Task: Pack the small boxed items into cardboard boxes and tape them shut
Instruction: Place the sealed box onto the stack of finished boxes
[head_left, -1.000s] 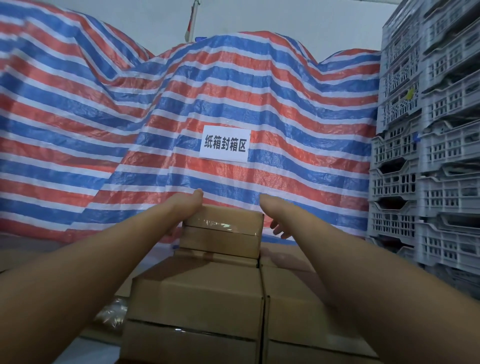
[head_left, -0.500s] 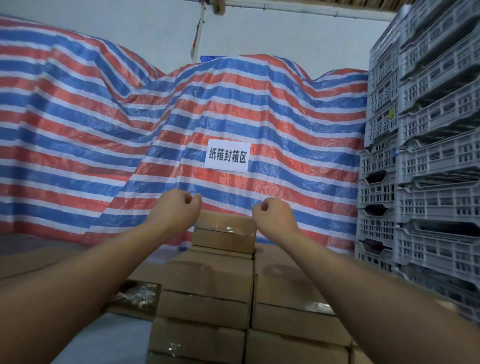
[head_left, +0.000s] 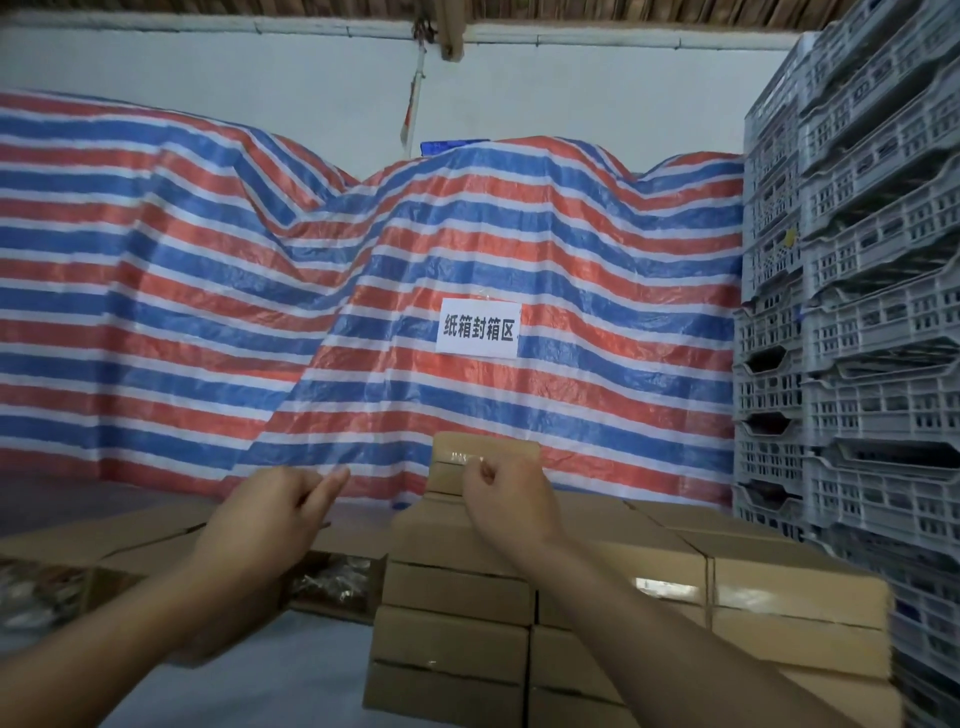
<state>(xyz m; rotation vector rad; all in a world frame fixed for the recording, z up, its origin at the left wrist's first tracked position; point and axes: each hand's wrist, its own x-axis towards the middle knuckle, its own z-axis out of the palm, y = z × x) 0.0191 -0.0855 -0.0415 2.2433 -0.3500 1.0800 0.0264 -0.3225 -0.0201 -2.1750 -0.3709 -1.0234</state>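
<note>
A small taped cardboard box (head_left: 485, 453) sits on top of a stack of taped cardboard boxes (head_left: 457, 597) in front of me. My right hand (head_left: 506, 501) hovers just in front of that top box with its fingers curled into the palm, holding nothing. To the left of the stack my left hand (head_left: 275, 514) hangs in the air, fingers loosely bent and pointing right, also holding nothing. Neither hand touches a box.
Open cardboard boxes with plastic-wrapped items (head_left: 332, 578) lie left of the stack. Grey plastic crates (head_left: 852, 364) are piled high on the right. A red, white and blue striped tarp (head_left: 208, 312) with a white sign (head_left: 478, 328) covers the back.
Both hands have let go of the top box's sides and drawn back toward me, fingers curling. The left hand has moved left, and the view has pulled back and up.
</note>
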